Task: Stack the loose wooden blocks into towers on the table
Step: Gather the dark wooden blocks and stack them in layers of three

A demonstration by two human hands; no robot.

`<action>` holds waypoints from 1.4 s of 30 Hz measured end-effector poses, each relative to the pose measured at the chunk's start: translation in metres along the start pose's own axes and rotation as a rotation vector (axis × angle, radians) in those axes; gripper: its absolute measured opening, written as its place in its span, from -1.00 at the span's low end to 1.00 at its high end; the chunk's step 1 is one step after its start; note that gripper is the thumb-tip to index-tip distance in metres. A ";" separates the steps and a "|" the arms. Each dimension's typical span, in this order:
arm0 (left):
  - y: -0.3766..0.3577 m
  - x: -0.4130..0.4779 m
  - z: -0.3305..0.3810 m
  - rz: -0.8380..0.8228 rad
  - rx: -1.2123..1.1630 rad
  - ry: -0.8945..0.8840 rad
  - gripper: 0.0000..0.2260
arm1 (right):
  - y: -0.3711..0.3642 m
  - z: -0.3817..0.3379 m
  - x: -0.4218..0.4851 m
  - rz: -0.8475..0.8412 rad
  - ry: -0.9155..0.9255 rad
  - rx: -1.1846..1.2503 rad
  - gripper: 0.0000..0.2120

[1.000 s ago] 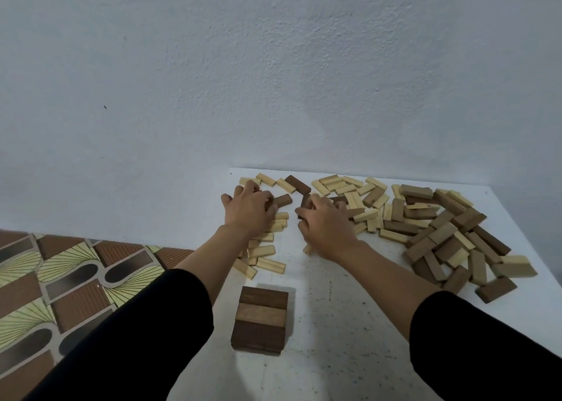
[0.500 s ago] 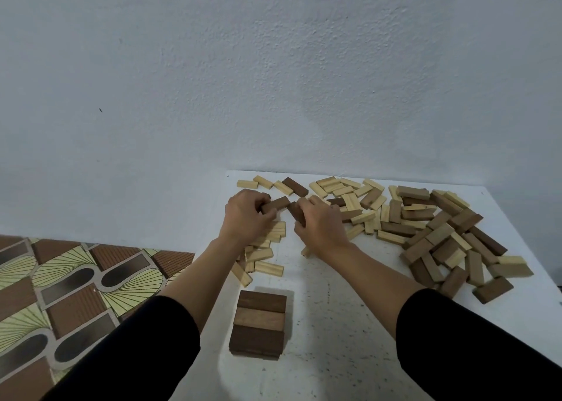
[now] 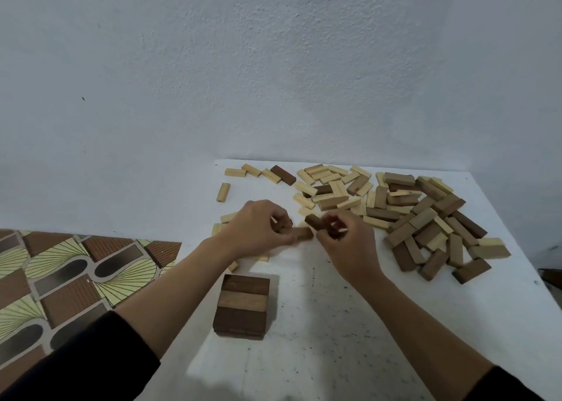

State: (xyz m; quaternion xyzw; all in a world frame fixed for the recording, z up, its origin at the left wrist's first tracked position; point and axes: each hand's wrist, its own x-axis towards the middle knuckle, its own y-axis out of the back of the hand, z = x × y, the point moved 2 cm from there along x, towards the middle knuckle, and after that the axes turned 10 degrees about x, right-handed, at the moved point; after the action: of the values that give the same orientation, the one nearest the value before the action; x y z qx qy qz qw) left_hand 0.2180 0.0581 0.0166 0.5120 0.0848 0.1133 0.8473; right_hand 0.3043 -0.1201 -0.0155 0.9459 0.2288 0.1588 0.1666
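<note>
The left hand and the right hand have drawn back a little from the loose blocks, toward the near side. The white table has free surface between the arms. The loose blocks fill its far right part up to the back edge. The short tower stands near the left edge. The left hand pinches a brown block, and the right hand grips a dark block.

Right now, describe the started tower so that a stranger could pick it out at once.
Find the white table standing against the pale wall. Near its front left edge stands a small square stack, apart from the scattered blocks farther back. It alone is built: brown blocks laid side by side in neat layers.
</note>
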 end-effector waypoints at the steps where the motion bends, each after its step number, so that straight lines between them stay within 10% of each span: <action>1: -0.003 -0.001 0.005 -0.053 0.030 -0.041 -0.83 | 0.004 0.004 -0.007 -0.021 -0.009 -0.026 -0.81; 15: -0.015 -0.004 0.016 -0.415 0.082 -0.337 -0.71 | 0.018 0.037 -0.046 -0.236 0.096 -0.330 -0.69; 25: 0.010 -0.038 0.004 -0.063 -0.060 -0.162 -0.92 | 0.001 0.021 -0.038 -0.494 0.317 -0.480 -0.57; 42: -0.029 -0.069 0.096 -0.015 -0.003 -0.279 -0.87 | 0.057 0.050 -0.073 -0.413 0.267 -0.417 -0.59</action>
State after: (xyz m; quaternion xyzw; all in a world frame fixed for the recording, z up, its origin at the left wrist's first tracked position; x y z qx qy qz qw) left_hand 0.1799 -0.0554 0.0366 0.5207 -0.0299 0.0347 0.8525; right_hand 0.2832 -0.2153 -0.0543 0.7957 0.3984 0.2876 0.3540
